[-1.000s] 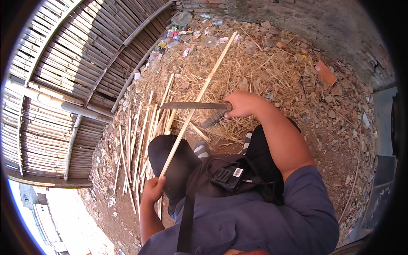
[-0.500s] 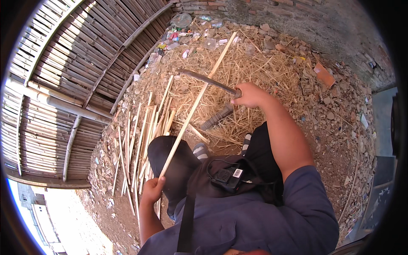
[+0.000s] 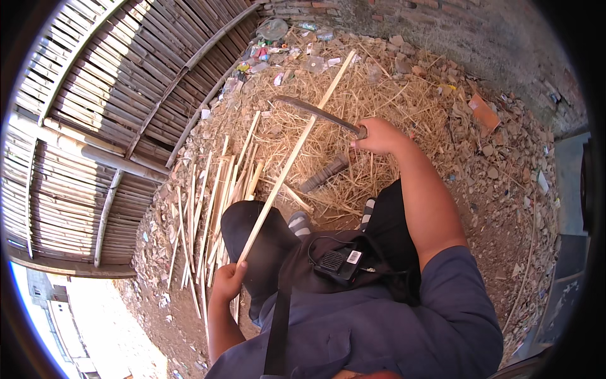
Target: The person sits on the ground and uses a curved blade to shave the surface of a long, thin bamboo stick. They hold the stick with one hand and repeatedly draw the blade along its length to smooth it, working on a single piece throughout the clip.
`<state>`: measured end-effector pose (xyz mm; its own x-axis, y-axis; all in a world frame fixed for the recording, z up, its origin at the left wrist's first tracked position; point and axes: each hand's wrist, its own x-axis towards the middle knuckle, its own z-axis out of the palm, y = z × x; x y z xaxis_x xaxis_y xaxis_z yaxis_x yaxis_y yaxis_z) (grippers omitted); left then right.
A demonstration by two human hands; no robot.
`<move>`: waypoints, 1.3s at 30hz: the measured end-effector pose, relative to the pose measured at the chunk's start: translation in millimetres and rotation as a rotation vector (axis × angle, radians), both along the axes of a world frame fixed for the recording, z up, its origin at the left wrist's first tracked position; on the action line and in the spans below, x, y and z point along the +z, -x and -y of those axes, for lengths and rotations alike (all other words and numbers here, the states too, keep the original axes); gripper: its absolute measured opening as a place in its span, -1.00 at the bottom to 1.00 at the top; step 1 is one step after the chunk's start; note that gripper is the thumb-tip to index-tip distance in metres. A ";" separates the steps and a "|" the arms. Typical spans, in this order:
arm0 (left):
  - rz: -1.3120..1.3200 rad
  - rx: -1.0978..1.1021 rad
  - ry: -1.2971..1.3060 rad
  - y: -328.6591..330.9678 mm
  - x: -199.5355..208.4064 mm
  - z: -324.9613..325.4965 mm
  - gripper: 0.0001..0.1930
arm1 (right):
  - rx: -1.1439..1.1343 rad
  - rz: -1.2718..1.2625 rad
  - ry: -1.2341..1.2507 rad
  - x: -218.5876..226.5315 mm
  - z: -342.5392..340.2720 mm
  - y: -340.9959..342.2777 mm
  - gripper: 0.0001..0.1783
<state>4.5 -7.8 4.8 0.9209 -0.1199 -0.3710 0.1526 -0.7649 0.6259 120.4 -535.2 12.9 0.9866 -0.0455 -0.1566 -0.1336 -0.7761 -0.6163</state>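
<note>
My left hand point(image 3: 228, 282) is closed around the near end of a long pale bamboo strip point(image 3: 291, 155). The strip slants away over my left knee, its far end above the heap of shavings. In my right hand point(image 3: 379, 136) is the handle of a machete point(image 3: 322, 114) with a dark, slightly curved blade. Its blade points left and crosses the upper half of the strip; whether the two touch I cannot tell. Below the blade, a short ridged piece of wood point(image 3: 324, 174) lies on the shavings between my feet.
Several split bamboo strips point(image 3: 211, 215) lie on the ground left of my knee. Straw-like shavings point(image 3: 372, 95) cover the ground ahead. A bamboo slat wall point(image 3: 95, 95) rises at left, a brick wall point(image 3: 480, 44) behind. Rubble, litter and an orange tile piece point(image 3: 484, 114) lie around.
My right hand has shifted slightly right and away from the short wood piece, carrying the machete; its tip has moved right and up. My left hand and the strip have hardly moved.
</note>
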 end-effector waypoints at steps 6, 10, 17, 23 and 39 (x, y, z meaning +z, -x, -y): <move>-0.031 0.014 0.033 -1.7 -10.1 -9.5 -0.42 | -0.019 -0.014 0.005 2.2 -8.5 1.3 -0.45; 0.009 0.009 0.054 -0.6 -15.3 -10.0 -0.42 | 0.149 0.023 0.077 -5.2 -22.3 0.0 -0.44; -0.017 0.006 0.031 -0.8 -9.7 -8.5 -0.42 | 0.254 -0.013 0.053 -1.0 -30.4 2.9 -0.49; -0.001 -0.003 0.004 -0.9 -9.5 -8.0 -0.42 | 0.157 -0.044 0.036 3.6 -15.9 6.0 -0.53; 0.002 0.015 0.042 0.6 -5.2 -3.3 -0.43 | 0.175 -0.044 0.070 9.7 -23.4 6.6 -0.45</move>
<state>3.9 -4.6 -0.4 0.9233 -0.1212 -0.3645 0.1630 -0.7355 0.6576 113.8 -511.8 22.6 0.9727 0.1143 -0.2019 -0.0178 -0.8309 -0.5562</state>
